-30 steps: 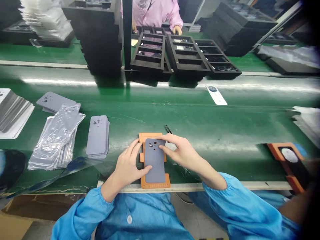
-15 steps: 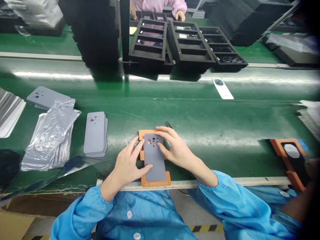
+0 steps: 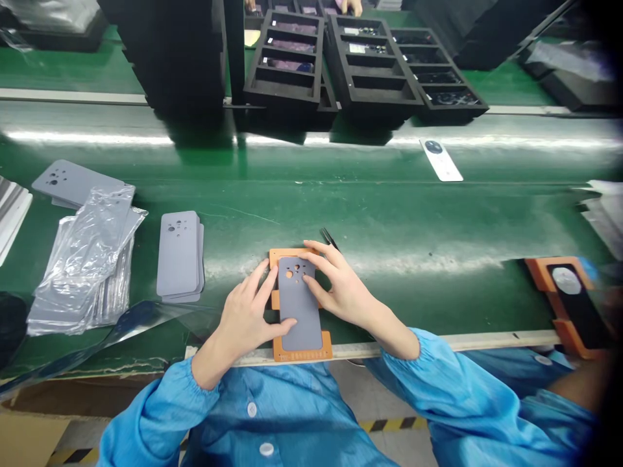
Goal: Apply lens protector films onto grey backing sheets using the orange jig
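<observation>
A grey phone back panel [image 3: 300, 311] with camera holes lies on an orange fixture [image 3: 302, 355] at the table's front edge. My left hand [image 3: 248, 308] rests along the panel's left side, its thumb on the lower face and fingertips at the upper left edge. From the right, my right hand [image 3: 343, 285] has its thumb and fingers at the panel's upper right, close to the holes. Both hands hold the panel against the fixture. Behind my right hand, dark tweezers [image 3: 329, 237] stick out, partly hidden.
Left are a stack of grey panels [image 3: 178, 256] and plastic-wrapped panels [image 3: 82, 272]. A white phone back [image 3: 442, 161] lies far right of centre. Black compartment trays [image 3: 287, 58] stand across the table. Another orange fixture [image 3: 569, 331] holds a dark piece at right, by another person's blue sleeve.
The camera view has tipped down slightly. My hands stay around the panel, which sits slightly differently on the fixture; more orange shows through its holes.
</observation>
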